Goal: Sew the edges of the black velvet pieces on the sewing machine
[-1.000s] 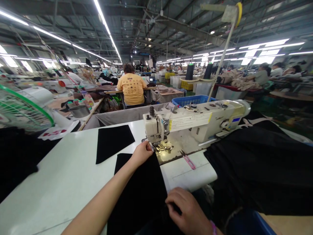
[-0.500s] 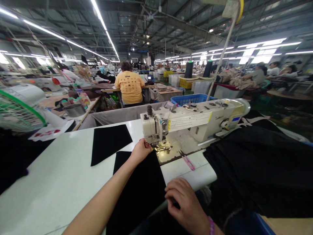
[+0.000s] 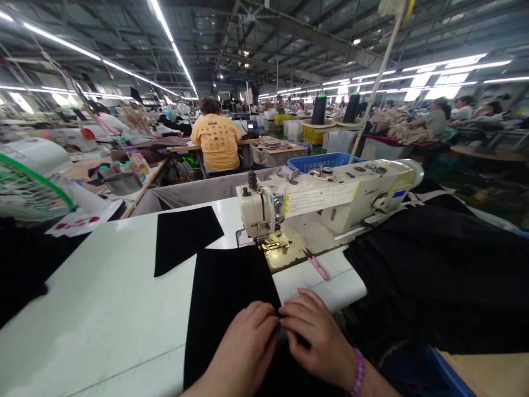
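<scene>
A black fabric panel (image 3: 229,286) runs from the sewing machine (image 3: 256,215) down toward me over the table's front edge. Its far right corner lies by the needle area and the brass guide (image 3: 276,246). My left hand (image 3: 252,336) is closed on the panel's right edge, fingertips pinched together. Right beside it, my right hand (image 3: 316,331) pinches the same edge, and the fingertips of both hands nearly touch. A beaded bracelet is on my right wrist. Pink thread snips (image 3: 319,268) lie on the table right of the panel.
Another black fabric piece (image 3: 184,237) lies flat on the white table (image 3: 124,292). A large black cloth pile (image 3: 438,270) is at the right. A fan (image 3: 33,182) stands at left, and a blue basket (image 3: 322,161) behind the machine. A person in a yellow shirt (image 3: 215,140) sits ahead.
My left hand has come back from beside the needle to the panel's right edge, next to my right hand. My right hand stays near the same place.
</scene>
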Demonstrator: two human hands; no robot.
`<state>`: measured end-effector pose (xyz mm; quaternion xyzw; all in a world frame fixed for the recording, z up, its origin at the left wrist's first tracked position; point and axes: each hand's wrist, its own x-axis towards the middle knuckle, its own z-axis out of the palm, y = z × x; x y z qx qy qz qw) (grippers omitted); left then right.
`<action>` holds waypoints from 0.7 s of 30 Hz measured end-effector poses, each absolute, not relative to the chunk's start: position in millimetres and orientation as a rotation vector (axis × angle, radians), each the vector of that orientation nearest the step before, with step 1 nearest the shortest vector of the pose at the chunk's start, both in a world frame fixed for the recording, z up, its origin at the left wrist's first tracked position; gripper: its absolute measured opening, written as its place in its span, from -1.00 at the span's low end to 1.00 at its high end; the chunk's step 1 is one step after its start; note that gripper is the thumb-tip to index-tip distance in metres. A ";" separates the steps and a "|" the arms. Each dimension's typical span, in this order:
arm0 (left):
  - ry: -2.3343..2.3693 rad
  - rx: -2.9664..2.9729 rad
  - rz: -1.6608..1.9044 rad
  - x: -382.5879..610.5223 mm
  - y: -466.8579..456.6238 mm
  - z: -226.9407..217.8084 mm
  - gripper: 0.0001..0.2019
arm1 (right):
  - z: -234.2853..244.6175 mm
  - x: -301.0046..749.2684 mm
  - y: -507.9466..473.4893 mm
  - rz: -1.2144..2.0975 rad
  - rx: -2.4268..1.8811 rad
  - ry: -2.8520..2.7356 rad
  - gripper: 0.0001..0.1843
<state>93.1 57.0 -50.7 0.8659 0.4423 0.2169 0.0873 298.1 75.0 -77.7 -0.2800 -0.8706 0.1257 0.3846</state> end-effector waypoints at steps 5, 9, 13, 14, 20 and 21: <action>1.270 2.910 0.673 77.4 55.0 -68.8 -0.64 | -72.9 287.7 94.5 0.330 -0.817 -2.226 -0.65; 1.313 2.811 0.639 68.9 86.0 -58.7 -0.72 | -68.3 274.9 115.9 0.303 -0.941 -2.252 -0.70; 1.326 2.752 0.595 62.9 110.1 -50.0 -0.74 | -66.0 263.7 137.0 0.262 -0.991 -2.270 -0.73; 1.331 2.741 0.590 61.2 115.5 -49.0 -0.75 | -65.7 261.2 142.7 0.254 -0.998 -2.274 -0.74; 1.366 2.692 0.574 51.9 152.2 -43.3 -0.78 | -63.1 248.1 178.4 0.212 -1.031 -2.286 -0.78; 1.370 2.694 0.573 50.4 158.6 -42.6 -0.78 | -62.7 246.5 182.2 0.207 -1.035 -2.280 -0.79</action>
